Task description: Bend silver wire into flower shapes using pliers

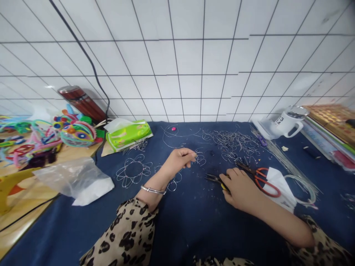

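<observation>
My left hand, a bangle at its wrist, is closed in a pinch on a small piece of bent wire with thin loops. The fingers of my right hand curl over the yellow grips of a pair of pliers, whose dark jaws point left, low over the cloth. Left of my left forearm lies a wire flower with looped petals around a ring. More wire loops show partly behind my left wrist.
A heap of wire offcuts lies at the back. On the right are red-handled scissors, straight wires, a coil and a white mug. A green tissue pack and plastic bag lie left.
</observation>
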`<state>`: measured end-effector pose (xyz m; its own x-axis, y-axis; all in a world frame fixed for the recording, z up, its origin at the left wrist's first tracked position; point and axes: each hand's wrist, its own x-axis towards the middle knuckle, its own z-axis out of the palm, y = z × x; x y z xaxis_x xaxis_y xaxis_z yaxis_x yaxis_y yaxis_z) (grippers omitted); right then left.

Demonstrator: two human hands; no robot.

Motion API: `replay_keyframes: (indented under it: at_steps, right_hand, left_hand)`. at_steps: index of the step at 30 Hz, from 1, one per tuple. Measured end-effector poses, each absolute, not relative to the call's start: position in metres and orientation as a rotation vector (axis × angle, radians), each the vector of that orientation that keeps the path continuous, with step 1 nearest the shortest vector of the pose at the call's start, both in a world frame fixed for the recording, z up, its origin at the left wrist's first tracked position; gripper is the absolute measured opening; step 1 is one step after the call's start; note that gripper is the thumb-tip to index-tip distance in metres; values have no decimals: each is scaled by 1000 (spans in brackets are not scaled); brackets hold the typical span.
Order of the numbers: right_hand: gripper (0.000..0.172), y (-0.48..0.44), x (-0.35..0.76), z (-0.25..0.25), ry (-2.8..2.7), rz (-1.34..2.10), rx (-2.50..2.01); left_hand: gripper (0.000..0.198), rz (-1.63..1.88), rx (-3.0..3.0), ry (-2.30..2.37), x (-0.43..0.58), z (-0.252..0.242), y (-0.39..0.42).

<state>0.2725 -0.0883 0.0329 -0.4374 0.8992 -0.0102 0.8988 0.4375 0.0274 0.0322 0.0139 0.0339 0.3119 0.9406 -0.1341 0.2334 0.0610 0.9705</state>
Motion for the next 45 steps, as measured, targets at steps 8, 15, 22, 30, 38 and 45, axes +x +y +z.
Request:
replay_keyframes:
  at_steps: [8,15,22,30,38,45]
  right_hand:
    - [23,-101,260,24,2594,157,1737]
    - [19,-84,274,17,2570,186,1885]
    - [14,-83,276,33,2657,-882,2257]
    - [16,-86,253,42,2559,-1596,2417]
    - [13,-80,262,30,2598,-1686,2330]
    - [10,-75,269,19,2669,-1538,2311]
  left_hand:
    - [23,851,1236,988,47,35,-2]
    - [22,876,1182,999,47,31,-1]
    - [24,1084,992,964,60,26,-12]
    - [22,1026,806,908,89,23,-49]
    - [18,919,816,970,96,15,-52]
    - [14,812,947,951,93,13,-50]
